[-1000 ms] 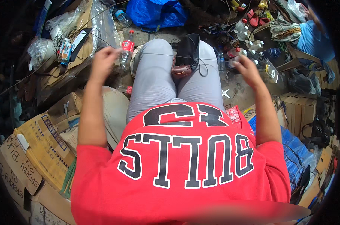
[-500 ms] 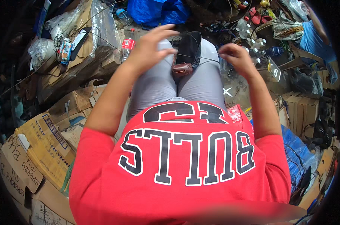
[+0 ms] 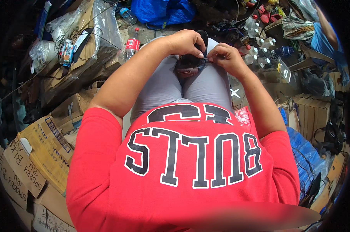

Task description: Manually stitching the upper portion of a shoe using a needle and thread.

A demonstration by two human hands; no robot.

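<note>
The person wore a red short-sleeved fabric shirt (image 3: pixel 155 207), its chest printed with large black block lettering (image 3: pixel 201 162) outlined in white, more black print (image 3: pixel 173 113) lying near the hem. Light grey cloth trousers (image 3: pixel 155 89) covered both legs. A red-and-white patch (image 3: pixel 242 116) by the hem's right corner was perhaps patterned cloth. The left hand (image 3: pixel 187 42) and right hand (image 3: pixel 227 58) were bare.

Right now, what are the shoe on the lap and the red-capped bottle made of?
The shoe looks like leather or imitation leather: its brown part has a soft shine. The bottle is see-through and shiny, so probably clear plastic.
</note>
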